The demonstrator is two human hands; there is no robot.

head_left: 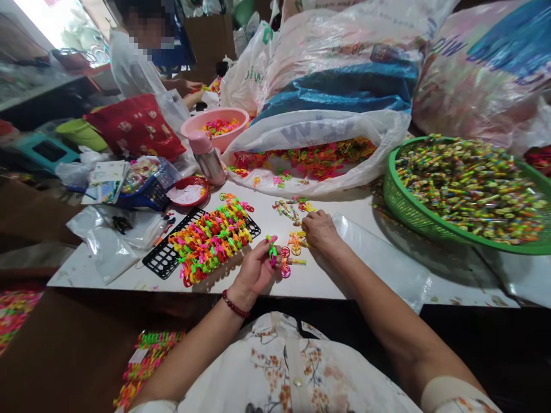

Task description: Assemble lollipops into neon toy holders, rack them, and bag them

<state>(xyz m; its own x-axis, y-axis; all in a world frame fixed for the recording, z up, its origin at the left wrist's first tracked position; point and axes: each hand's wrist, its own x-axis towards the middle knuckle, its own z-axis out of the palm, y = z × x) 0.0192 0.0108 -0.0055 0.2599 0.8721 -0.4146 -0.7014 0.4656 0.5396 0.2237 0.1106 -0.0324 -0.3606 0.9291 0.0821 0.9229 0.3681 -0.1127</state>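
My left hand (257,268), with a dark red bead bracelet at the wrist, pinches a small green-and-purple plastic toy (272,252). Just beside its fingertips are a pink plastic piece with round wheel shapes (285,271) and a thin candy-like tube (298,262). My right hand (321,230) rests on the table with its fingers curled down; what they grip is hidden. An orange wheeled piece (295,243) lies at its left edge. Beyond its fingers lie several wrapped tubes (286,210) and a yellow piece (307,207).
Rows of colourful plastic toys (210,241) cover a black grid tray (160,259). A green basket (413,213) of wrapped tubes stands right. Behind are an open white sack (241,146), a pink basin (191,123) and a flask (209,160). A co-worker (133,69) sits back left.
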